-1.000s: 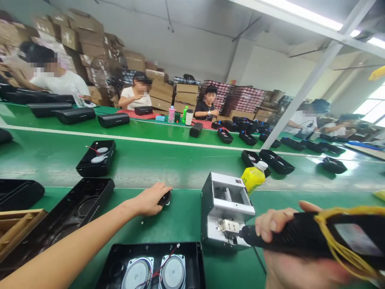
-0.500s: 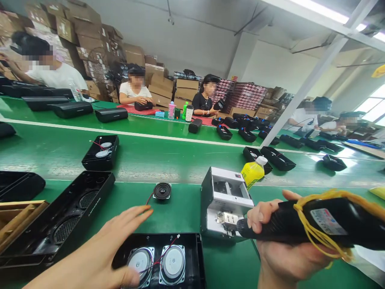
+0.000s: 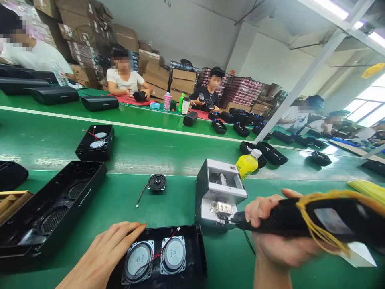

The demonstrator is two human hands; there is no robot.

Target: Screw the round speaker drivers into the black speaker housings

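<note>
My left hand (image 3: 110, 249) is closed over the far left corner of a black speaker housing (image 3: 197, 257), its fingers together along the rim and its thumb hidden. Inside that housing lie two round silver-backed speakers (image 3: 173, 255) with red and black wires. In my right hand (image 3: 278, 237) is a black electric screwdriver (image 3: 284, 220), wrapped with a yellow cord. The screwdriver's tip points left, at the front of a grey and white screw feeder (image 3: 221, 192); whether they touch I cannot tell.
A loose speaker (image 3: 157, 182) with a wire lies beyond the housing. To the left stands a long open housing (image 3: 90, 188) with mesh grilles. Behind the feeder is a yellow bottle (image 3: 248, 163). Co-workers sit across the green bench (image 3: 168, 148), among more black housings.
My left hand has come down onto the housing's corner. My right hand still holds the screwdriver at the feeder. The whole view has shifted slightly.
</note>
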